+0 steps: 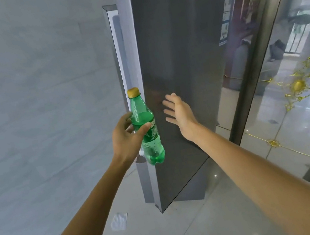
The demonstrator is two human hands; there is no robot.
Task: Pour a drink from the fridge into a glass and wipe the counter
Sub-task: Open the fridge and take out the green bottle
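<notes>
At the left of the fridge, a grey tiled wall (32, 97) filled the view, with a scrap of white wrapping (119, 221) on the floor. The left hand (125, 138) was closed around a green bottle (146, 128), capped and upright, just clear of the gap. The right hand (178, 111) was spread flat, holding nothing, near or against the fridge door (181, 61); contact could not be confirmed. Judged step: closing the door. Next requirement: a push, then carrying the bottle to a glass, not in view.

Pale glossy tiled floor (191, 233); grey fridge (173, 72) standing on it, 1 white crumpled cloth (119, 221) nearby.
</notes>
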